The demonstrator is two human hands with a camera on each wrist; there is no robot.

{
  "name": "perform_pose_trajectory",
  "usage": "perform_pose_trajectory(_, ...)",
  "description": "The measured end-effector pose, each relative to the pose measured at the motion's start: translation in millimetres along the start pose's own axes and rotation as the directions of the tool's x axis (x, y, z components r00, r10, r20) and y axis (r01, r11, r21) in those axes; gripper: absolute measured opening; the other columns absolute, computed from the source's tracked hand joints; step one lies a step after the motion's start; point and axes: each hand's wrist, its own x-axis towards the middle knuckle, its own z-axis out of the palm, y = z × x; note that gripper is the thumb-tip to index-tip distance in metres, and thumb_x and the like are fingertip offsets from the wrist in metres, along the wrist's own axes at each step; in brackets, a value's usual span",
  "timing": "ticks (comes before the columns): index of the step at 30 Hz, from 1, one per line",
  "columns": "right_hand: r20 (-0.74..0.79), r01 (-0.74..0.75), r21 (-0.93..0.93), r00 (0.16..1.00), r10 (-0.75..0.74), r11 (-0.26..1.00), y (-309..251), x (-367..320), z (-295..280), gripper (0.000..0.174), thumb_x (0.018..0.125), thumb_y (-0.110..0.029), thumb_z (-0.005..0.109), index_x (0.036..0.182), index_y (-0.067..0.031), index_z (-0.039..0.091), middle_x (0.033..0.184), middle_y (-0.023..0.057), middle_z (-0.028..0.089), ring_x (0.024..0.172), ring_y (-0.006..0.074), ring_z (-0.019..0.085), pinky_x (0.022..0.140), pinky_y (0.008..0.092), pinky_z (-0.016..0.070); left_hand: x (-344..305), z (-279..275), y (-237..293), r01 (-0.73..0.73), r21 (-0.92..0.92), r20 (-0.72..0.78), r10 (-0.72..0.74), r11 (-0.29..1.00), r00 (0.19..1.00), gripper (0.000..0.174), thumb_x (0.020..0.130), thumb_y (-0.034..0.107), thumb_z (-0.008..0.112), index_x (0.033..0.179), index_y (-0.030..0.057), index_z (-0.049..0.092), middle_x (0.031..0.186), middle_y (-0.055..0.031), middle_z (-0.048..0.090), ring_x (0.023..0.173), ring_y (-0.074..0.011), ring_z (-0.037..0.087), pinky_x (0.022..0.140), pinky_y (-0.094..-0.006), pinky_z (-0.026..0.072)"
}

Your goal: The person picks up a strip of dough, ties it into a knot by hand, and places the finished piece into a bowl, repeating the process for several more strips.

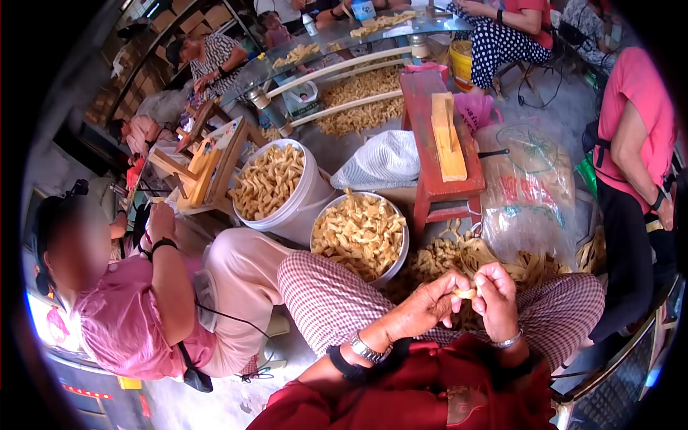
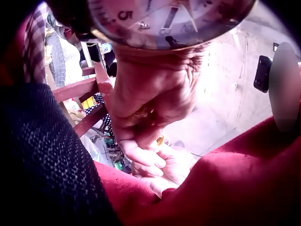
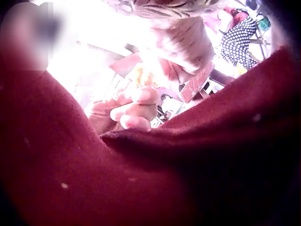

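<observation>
Above the lap, in the head view, the left hand [image 1: 424, 304] pinches one end of a small pale yellow piece [image 1: 466, 293]. The right hand [image 1: 496, 295] holds its other end between thumb and fingers, close beside the left fingertips. In the left wrist view the left hand [image 2: 153, 94] covers most of the piece; a yellow bit [image 2: 161, 140] shows between the hands. Strong glare in the right wrist view washes out part of the right hand [image 3: 183, 52], near a pale yellow piece [image 3: 143, 76].
A white bucket [image 1: 287, 216] and a basin [image 1: 403, 252] heaped with yellow twisted pieces stand in front. Beyond them is a red bench [image 1: 423, 107] with a wooden block [image 1: 448, 147]. More pieces lie on the floor by the knees. People sit left, right and behind.
</observation>
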Motion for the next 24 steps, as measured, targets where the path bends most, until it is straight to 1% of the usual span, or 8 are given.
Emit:
perform_pose_trajectory(3,-0.002,-0.001,0.046,1.000,0.001,0.999,-2,0,-1,0.005,0.093,-0.010,0.052,0.089,-0.0070,0.050,0.069,-0.0028,0.047,0.050,0.0025,0.039,0.042,0.0171,0.0308,-1,1,-4,0.066,-0.191,0.014,-0.064,0.979,0.998,0.019,0.098,0.008,0.042,0.117,0.0073,0.045,0.083,-0.0009,0.048,0.070,-0.0065,0.047,0.063,-0.0222,0.0494)
perform_pose_trajectory(6,0.081,-0.025,0.080,0.997,0.018,0.996,-1,2,-6,0.008,0.094,-0.014,0.052,0.093,-0.0071,0.050,0.070,-0.0022,0.048,0.050,0.0038,0.041,0.044,0.0170,0.0327,0,3,0,0.090,-0.204,-0.021,-0.096,0.975,0.995,0.021,0.098,0.008,0.042,0.119,0.0061,0.045,0.081,-0.0002,0.048,0.070,-0.0062,0.047,0.064,-0.0221,0.0492)
perform_pose_trajectory(11,0.198,-0.116,0.141,0.976,0.087,0.983,-2,-1,-6,0.022,0.095,-0.029,0.052,0.097,-0.0072,0.050,0.072,-0.0019,0.049,0.051,0.0046,0.043,0.046,0.0182,0.0342,1,6,-6,0.030,-0.127,-0.064,-0.038,0.991,0.997,0.022,0.098,0.010,0.043,0.119,0.0055,0.048,0.078,0.0003,0.049,0.068,-0.0052,0.046,0.062,-0.0215,0.0469)
perform_pose_trajectory(12,0.253,-0.127,0.151,0.964,0.086,0.980,0,0,-9,0.030,0.094,-0.036,0.053,0.095,-0.0071,0.050,0.072,-0.0016,0.048,0.052,0.0046,0.043,0.046,0.0187,0.0336,2,7,-8,0.006,-0.107,-0.069,-0.013,0.994,0.998,0.023,0.098,0.010,0.043,0.120,0.0057,0.049,0.078,0.0004,0.050,0.067,-0.0050,0.046,0.060,-0.0211,0.0459)
perform_pose_trajectory(15,0.349,-0.263,0.168,0.917,0.193,0.950,6,3,-21,0.032,0.093,-0.039,0.054,0.090,-0.0071,0.051,0.070,-0.0017,0.048,0.051,0.0044,0.042,0.044,0.0187,0.0323,2,6,-1,0.032,-0.008,-0.059,-0.032,0.999,0.998,0.023,0.098,0.011,0.044,0.120,0.0067,0.050,0.075,0.0015,0.050,0.064,-0.0044,0.045,0.056,-0.0198,0.0409)
perform_pose_trajectory(19,0.284,-0.289,0.083,0.924,0.255,0.954,6,4,-23,0.033,0.092,-0.040,0.056,0.084,-0.0078,0.051,0.066,-0.0030,0.045,0.049,0.0042,0.041,0.043,0.0189,0.0308,2,6,2,0.048,0.088,-0.092,-0.040,0.995,0.995,0.024,0.098,0.013,0.045,0.120,0.0067,0.052,0.072,0.0026,0.051,0.061,-0.0036,0.043,0.054,-0.0188,0.0380)
perform_pose_trajectory(21,0.279,-0.320,0.102,0.918,0.282,0.942,8,3,-25,0.033,0.092,-0.039,0.056,0.084,-0.0079,0.051,0.065,-0.0032,0.045,0.049,0.0043,0.040,0.043,0.0191,0.0309,2,6,3,0.064,0.080,-0.087,-0.057,0.995,0.995,0.024,0.098,0.012,0.045,0.120,0.0064,0.053,0.072,0.0024,0.051,0.061,-0.0033,0.043,0.054,-0.0190,0.0383)
perform_pose_trajectory(24,0.428,-0.422,0.178,0.847,0.316,0.889,16,5,-32,0.041,0.094,-0.046,0.047,0.084,-0.0069,0.051,0.057,-0.0054,0.039,0.045,0.0036,0.035,0.041,0.0193,0.0285,2,3,-3,0.049,-0.007,-0.008,-0.049,0.999,0.999,0.023,0.098,0.012,0.044,0.119,0.0065,0.054,0.074,0.0007,0.053,0.064,-0.0049,0.046,0.054,-0.0196,0.0394)
